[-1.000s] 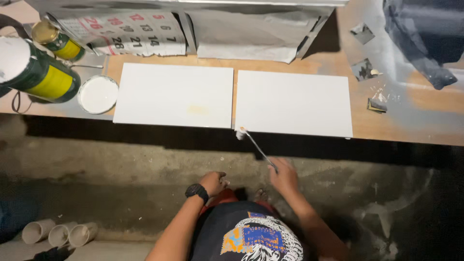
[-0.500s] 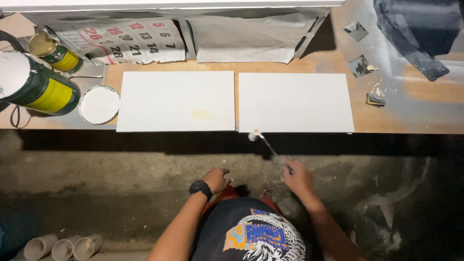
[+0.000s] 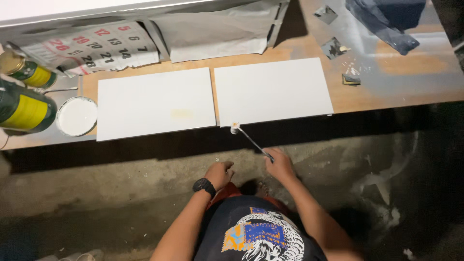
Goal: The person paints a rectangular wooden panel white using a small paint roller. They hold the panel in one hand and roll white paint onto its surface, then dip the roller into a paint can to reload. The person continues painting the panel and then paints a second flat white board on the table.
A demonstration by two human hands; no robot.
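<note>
Along the near edge of the wooden bench [image 3: 367, 96], right hand [image 3: 279, 166] grips the thin metal handle of a small paint roller [image 3: 235, 128], fingers wrapped round the handle end; roller head sits at the lower left corner of the right white panel [image 3: 273, 91], touching its front edge, likely angled low to coat that edge. Left hand [image 3: 220, 173] loosely clenched, holding nothing, resting near the knee; black wristwatch [image 3: 203, 185] on that wrist. Left white panel [image 3: 155, 102] lies flat just beside the right one, narrow gap between, faint yellowish patch near its centre. Both panels flat, matte, rectangular. Open round can of white paint [image 3: 76, 116] stands left of the panels, in reach for reloading. Green-yellow cans [image 3: 24, 108] further left, one on its side. Calendar sheet [image 3: 92, 50] and grey paper [image 3: 217, 31] spread behind, probably as cover. Concrete floor [image 3: 121, 183] rough, paint-flecked.
</note>
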